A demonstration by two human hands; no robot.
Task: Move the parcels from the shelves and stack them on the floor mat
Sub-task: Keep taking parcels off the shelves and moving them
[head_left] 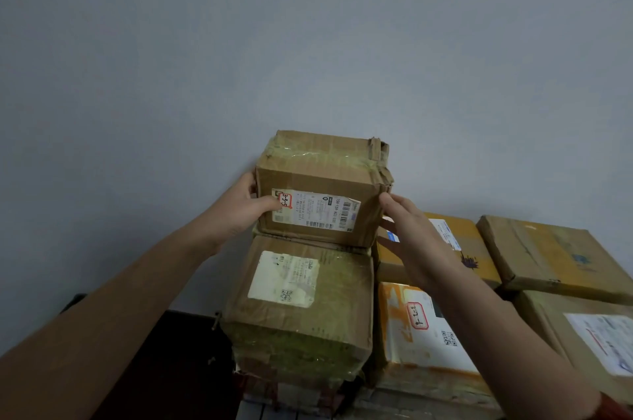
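Left hand [239, 208] gripped the left side of the top parcel [322, 176], its thumb pressed on the red-marked corner of the label and its fingers curled round the far side, out of sight. That parcel, a taped brown carton, sat squarely on a larger lower parcel [301, 327] wrapped in yellowed tape. The two formed a short column against the grey wall [308, 42]. Whatever carried the column was mostly hidden. A dark surface [171, 368] showed at the lower left, and it could not be told from this view whether it belonged to a shelf. No floor mat was in view.

The right hand [411, 238] was spread, fingers straight and apart, with its fingertips at the top parcel's right front edge, touching it or just short of it, and it held nothing. Beyond it lay an orange parcel [476, 241], with a white-labelled parcel [411, 347] nearer the camera. A rear brown parcel [555, 255] and a front brown parcel [555, 323] lay at the far right, all low and close together.

Judged from this, the task looked far from finished. If these were the shelf parcels, at least six were left to shift, and the top one was only being taken hold of, not lifted clear. Nothing showed how many already lay on the mat.
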